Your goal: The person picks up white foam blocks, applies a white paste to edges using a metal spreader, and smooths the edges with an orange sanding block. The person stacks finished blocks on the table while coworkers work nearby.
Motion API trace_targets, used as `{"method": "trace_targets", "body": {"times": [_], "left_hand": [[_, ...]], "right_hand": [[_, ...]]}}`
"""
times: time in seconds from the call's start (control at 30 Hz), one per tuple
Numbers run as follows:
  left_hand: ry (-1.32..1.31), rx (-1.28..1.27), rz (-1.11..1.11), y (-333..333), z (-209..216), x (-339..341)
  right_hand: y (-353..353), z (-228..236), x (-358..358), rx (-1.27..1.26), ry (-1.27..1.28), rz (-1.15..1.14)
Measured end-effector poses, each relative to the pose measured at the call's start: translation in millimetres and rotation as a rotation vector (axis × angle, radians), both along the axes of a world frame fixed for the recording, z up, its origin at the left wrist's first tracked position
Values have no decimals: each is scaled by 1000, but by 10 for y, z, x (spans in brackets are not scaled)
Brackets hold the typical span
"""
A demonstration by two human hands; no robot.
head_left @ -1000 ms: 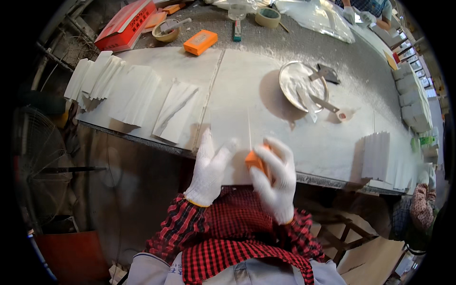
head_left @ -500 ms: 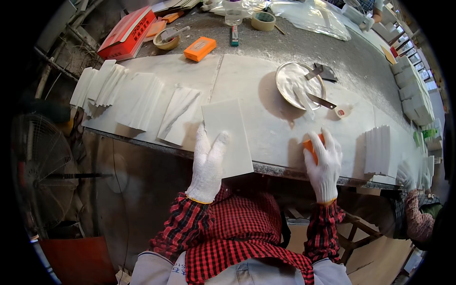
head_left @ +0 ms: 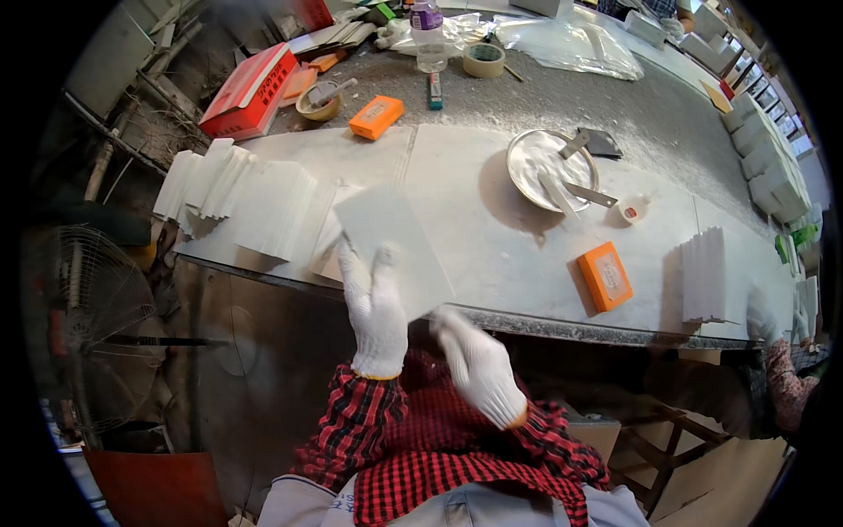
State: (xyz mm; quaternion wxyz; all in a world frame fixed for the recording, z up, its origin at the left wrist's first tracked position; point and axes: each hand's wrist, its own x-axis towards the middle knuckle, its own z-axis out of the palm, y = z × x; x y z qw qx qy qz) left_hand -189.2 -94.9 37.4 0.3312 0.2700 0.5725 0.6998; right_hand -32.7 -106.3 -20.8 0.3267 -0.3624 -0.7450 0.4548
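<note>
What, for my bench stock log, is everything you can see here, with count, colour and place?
Bench: 1, grey, across the middle
Pale slabs: several, whitish, along bench's front
Held tile: 1, pale grey, front centre
Orange blocks: 2 clearest, orange, right front, left back
Stacked tiles: uncountable, white, bench's left and right
Metal bowl: 1, silver, right of centre
Tools: several, grey, in metal bowl
Small bowl: 1, tan, back left
Carton: 1, red, back left
Bottle: 1, clear and purple, back
Tape roll: 1, tan, beside bottle
Clear sheeting: uncountable, transparent, back
Fan: 1, grey, left edge
Co-worker's hand: at least 1, white-gloved, far right
Left hand: 1, white-gloved, on held tile
Right hand: 1, white-gloved, blurred, by tile's lower edge
</note>
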Motion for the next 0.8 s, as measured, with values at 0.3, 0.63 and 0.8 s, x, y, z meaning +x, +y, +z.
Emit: {"method": "trace_targets", "body": {"times": [0.3,0.63,0.8], "left_hand": [[-57,-30,17,20,-46,-66],[-96,-33,-45,-51,-20,140],[-98,-54,-84,-42,0,82]], "right_hand": [[348,302,140,-514,196,-116],[494,323,-172,-582,337,-184],[583,286,69,-489,314,-378]]}}
